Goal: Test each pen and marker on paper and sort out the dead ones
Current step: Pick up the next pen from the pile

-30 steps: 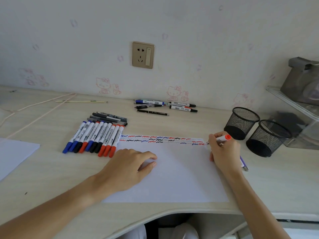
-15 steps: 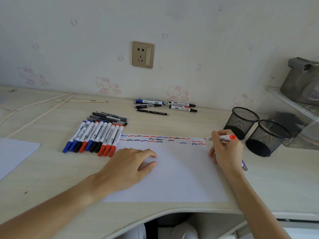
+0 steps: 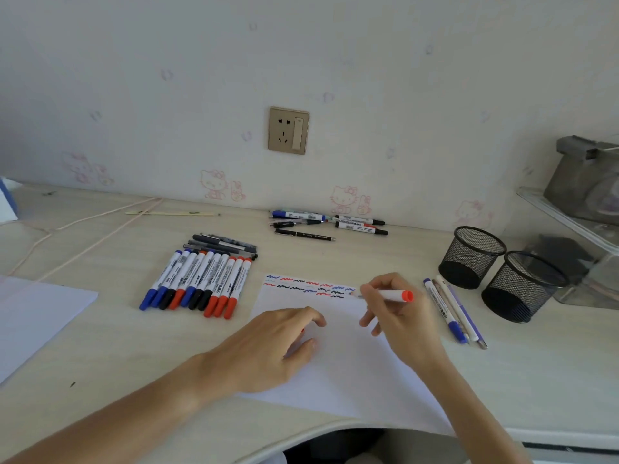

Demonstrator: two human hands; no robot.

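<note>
A white sheet of paper (image 3: pixel 338 373) lies in front of me, with rows of red, blue and black squiggles along its far edge. My right hand (image 3: pixel 398 319) grips a red-ended marker (image 3: pixel 392 294), whose tip touches the paper's far right corner. My left hand (image 3: pixel 271 346) rests flat on the sheet. A neat row of blue, black and red markers (image 3: pixel 197 284) lies to the left, with dark pens (image 3: pixel 224 244) behind it. Several more pens and markers (image 3: pixel 328 222) lie by the wall. Three pens (image 3: pixel 452 309) lie to the right of my hand.
Two black mesh pen cups (image 3: pixel 472 256) (image 3: pixel 522 286) stand at the right, beside a clear shelf unit (image 3: pixel 576 216). Another white sheet (image 3: pixel 37 316) lies at the left edge. A thin cord (image 3: pixel 93 229) and a ruler (image 3: pixel 167 213) lie at the back left. The desk's front edge curves inward.
The view has shifted, so the paper now sits further right. My right hand holds the red marker with its tip on the paper's far right corner. My left hand stays on the sheet.
</note>
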